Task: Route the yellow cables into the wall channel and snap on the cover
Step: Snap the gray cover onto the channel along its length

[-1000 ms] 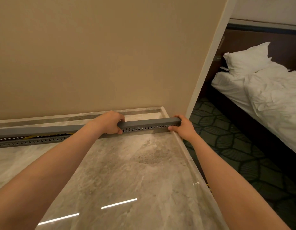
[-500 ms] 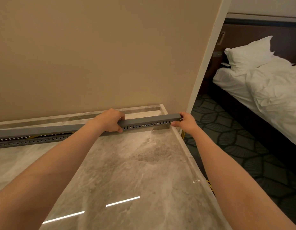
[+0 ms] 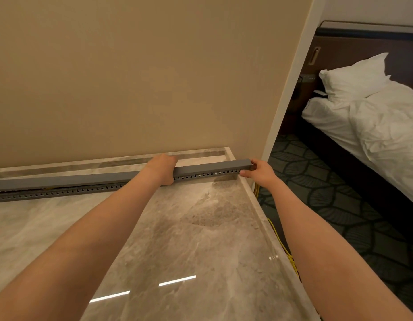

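surface was a polished grey marble floor (image 3: 200,239) with two bright light streaks reflected near the bottom, ending at a raised stone edge on the right. beige wall (image 3: 131,77) behind it, white corner trim, then dark patterned carpet (image 3: 340,205) and a bed (image 3: 374,126) with white linen and a pillow in the next space. grey slotted channel (image 3: 61,191) lay along the floor just in front of the wall base, running off the left edge of view. grey cover (image 3: 212,169) sat on top of it, right end sticking slightly past the stone edge. left hand (image 3: 162,169) was closed over the cover mid-run, fingers wrapped down the front face. right hand (image 3: 258,170) pinched the cover's right end, thumb underneath, fingers on top. yellow cables (image 3: 282,246) trailed down along the outside of the stone edge onto the carpet; a sliver of yellow showed in the channel at far left. the rest of the cables inside was hidden, and couldn't tell whether the cover was fully seated.
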Action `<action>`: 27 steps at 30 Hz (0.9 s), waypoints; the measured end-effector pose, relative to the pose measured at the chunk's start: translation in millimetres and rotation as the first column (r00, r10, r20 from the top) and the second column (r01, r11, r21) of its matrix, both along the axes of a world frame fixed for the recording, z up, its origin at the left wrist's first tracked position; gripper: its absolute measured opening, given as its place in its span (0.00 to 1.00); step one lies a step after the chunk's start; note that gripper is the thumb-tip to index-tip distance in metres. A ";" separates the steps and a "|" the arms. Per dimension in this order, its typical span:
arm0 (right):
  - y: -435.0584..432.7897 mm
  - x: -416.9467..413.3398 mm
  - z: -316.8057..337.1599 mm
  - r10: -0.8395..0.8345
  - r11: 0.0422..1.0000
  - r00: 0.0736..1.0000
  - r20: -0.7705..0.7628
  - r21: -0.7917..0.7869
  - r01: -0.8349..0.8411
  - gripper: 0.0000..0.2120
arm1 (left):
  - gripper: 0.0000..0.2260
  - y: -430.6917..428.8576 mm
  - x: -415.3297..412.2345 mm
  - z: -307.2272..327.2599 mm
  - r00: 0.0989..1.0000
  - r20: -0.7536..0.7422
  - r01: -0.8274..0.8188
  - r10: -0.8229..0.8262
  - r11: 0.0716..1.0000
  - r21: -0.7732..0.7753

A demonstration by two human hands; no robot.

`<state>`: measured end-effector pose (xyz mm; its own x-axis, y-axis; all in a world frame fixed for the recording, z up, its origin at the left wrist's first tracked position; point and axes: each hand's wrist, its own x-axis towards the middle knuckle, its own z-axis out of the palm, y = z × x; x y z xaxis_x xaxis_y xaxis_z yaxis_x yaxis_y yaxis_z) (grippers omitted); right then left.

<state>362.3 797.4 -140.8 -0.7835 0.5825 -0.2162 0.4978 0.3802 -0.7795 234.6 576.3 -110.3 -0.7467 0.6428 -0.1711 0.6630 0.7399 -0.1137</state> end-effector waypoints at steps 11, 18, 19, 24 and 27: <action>0.9 -33.3 20.3 -0.150 0.972 0.965 0.216 -0.148 0.184 0.18 | 0.17 4.2 0.8 3.3 1.000 0.009 -0.001 0.002 0.995 -0.098; 11.0 -49.1 5.3 -0.164 0.985 0.938 0.305 0.006 0.171 0.16 | 0.15 2.0 -5.0 2.0 0.998 0.024 0.058 -0.055 0.988 -0.147; 11.0 -50.6 5.7 -0.165 0.985 0.937 0.309 -0.003 0.175 0.16 | 0.14 2.1 -5.5 2.3 0.998 0.031 0.060 -0.056 0.988 -0.144; 5.5 -54.5 4.0 -0.162 0.982 0.943 0.291 -0.043 0.182 0.14 | 0.13 0.8 -8.1 0.1 0.997 0.055 0.053 -0.047 0.992 -0.113; 4.6 -52.7 3.5 -0.211 0.978 0.934 0.289 0.069 0.199 0.16 | 0.14 2.8 -6.6 -1.0 0.998 0.048 0.043 -0.037 0.992 -0.120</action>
<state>309.6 802.0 -137.2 -0.5515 0.7361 -0.3924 0.7721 0.2723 -0.5743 228.1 579.1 -111.2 -0.7103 0.6445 -0.2830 0.6984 0.6953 -0.1697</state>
